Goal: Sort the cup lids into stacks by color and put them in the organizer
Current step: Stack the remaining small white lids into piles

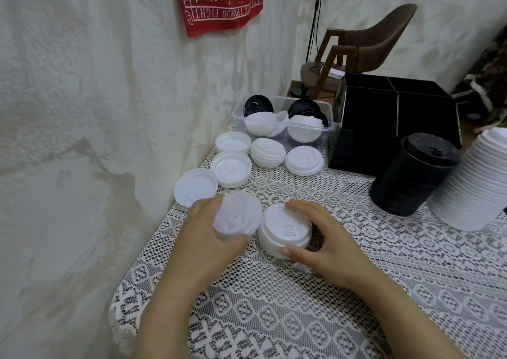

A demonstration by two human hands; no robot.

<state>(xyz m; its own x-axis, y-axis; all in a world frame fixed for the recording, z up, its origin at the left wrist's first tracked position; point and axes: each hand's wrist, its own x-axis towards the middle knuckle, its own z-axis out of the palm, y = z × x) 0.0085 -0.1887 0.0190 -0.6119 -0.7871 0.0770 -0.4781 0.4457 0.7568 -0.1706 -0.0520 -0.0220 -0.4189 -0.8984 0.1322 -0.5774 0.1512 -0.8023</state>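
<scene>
My left hand (204, 238) grips a single white lid (238, 216), blurred and raised a little off the lace cloth. Right beside it, my right hand (326, 245) curls around a short stack of white lids (284, 231) standing on the table. Several loose white lids (231, 168) lie further back along the wall side. A tall black lid stack (411, 175) and a tall white lid stack (473, 186) stand at the right. The black organizer (395, 128) sits behind them, its compartments dark.
A clear plastic bin (282, 120) holding black and white lids stands at the far end of the table beside the organizer. The wall runs close along the left table edge. A brown chair (365, 48) stands beyond the table.
</scene>
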